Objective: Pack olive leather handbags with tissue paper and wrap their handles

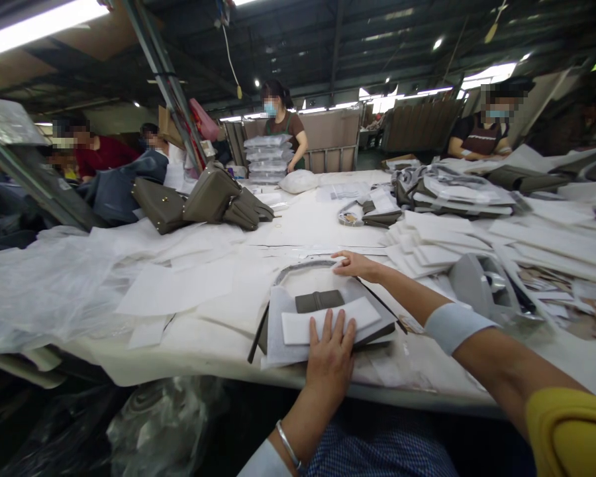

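An olive-grey handbag [385,336] lies on the table in front of me, largely covered by thin white wrapping sheet [283,315]. A small olive flap or strap piece [319,301] shows on top of it. My left hand [330,351] rests on a white foam strip [298,329] across the bag, fingers spread and flat. At the far side of the bag my right hand [356,266] has its fingers bent at the wrapped handle [302,265], index finger pointing left. The handle arches away from me. Dark straps run down both sides of the bag.
Olive bags [211,195] stand at the back left, behind loose white sheets [179,288]. Stacked foam pieces [437,255], a grey tape dispenser-like object [484,285] and wrapped bags [461,192] lie right. A masked person [291,129] stands across the table beside packed bags [267,159].
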`<state>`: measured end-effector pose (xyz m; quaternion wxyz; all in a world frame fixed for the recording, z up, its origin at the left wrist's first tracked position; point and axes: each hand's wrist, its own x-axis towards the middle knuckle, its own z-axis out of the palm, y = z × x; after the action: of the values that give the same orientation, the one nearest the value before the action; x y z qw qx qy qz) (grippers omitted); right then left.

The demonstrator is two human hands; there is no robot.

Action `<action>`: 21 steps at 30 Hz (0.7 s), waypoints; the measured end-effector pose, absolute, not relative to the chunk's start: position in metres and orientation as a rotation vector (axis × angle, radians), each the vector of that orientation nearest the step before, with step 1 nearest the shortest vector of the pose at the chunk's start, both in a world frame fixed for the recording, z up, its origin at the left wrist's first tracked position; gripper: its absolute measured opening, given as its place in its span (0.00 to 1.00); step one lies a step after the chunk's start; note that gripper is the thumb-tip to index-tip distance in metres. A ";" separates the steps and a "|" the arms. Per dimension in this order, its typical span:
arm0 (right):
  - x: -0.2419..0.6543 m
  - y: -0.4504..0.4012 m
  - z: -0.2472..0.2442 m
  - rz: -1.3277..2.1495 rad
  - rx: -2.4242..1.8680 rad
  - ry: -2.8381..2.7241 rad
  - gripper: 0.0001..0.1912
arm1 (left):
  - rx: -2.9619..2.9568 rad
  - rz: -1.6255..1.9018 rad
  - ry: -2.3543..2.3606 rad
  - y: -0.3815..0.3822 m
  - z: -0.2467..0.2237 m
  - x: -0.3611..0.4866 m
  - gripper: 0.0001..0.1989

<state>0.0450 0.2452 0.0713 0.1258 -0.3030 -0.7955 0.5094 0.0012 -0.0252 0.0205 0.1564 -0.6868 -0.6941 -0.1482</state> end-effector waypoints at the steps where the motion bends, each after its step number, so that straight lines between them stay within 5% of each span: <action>1: 0.050 0.243 0.074 1.504 -0.838 -2.282 0.38 | -1.968 -0.426 -1.988 -0.025 0.021 0.001 0.30; 10: 0.113 0.188 0.095 1.183 -0.585 -2.377 0.45 | -1.983 -0.437 -2.021 -0.025 0.026 0.002 0.30; 21: 0.164 0.126 0.044 0.377 -0.193 -2.486 0.20 | -1.980 -0.543 -2.096 -0.018 0.029 0.008 0.36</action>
<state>0.1643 0.1263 0.0438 0.3048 -0.0729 -0.9389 0.1425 0.0082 -0.0185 0.0286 0.1039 -0.6712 -0.7105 -0.1840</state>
